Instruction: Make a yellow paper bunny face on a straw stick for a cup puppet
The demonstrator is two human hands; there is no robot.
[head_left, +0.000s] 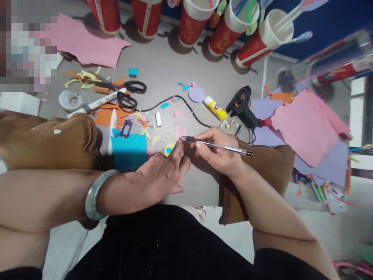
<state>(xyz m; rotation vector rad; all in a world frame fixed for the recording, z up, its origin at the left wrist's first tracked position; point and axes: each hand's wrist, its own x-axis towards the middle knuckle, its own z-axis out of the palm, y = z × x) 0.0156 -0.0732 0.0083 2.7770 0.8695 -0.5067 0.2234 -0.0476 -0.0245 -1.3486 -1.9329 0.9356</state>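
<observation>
My right hand (218, 149) is closed around a black ballpoint pen (230, 147). The pen's tip points left and meets the fingertips of my left hand (160, 177). My left hand has its fingers bent together low over the table; what they hold or press is mostly hidden under them. Two small pink paper strips (181, 133) show just beyond those fingertips. Beside the knuckles lies a yellow paper disc (169, 148) with blue on it, partly covered. A pink paper circle (150, 151) and a blue paper sheet (129, 149) lie left of it.
Black scissors (128, 93), a tape roll (71, 100) and a white marker (106, 100) lie back left among scraps. A glue stick (215, 108) and a black glue gun (243, 107) are back right. Red cups (194, 27) line the back. Brown cushions (49, 140) flank my arms.
</observation>
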